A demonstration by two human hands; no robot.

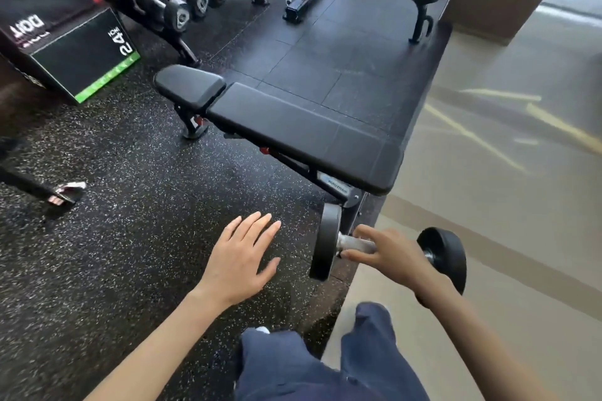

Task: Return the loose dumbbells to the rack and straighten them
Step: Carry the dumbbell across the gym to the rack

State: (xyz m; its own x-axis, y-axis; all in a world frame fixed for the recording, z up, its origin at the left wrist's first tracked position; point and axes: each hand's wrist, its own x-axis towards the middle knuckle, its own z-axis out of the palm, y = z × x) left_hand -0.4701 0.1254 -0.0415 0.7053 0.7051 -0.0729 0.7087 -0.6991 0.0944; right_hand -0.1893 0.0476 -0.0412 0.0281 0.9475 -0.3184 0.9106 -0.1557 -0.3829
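Navy trousers (368, 365); beyond, right grip (394, 259) curled round the dumbbell (325, 241) handle, left grip (241, 260) spread apart; centre the hold before lifting.

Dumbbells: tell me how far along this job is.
Done: a row of dumbbells already sits on the rack. In hand: the right hand grips the handle of one loose dumbbell by the bench's near end; the left hand hangs open. Left: carry it to the rack, seat it, then straighten the row.
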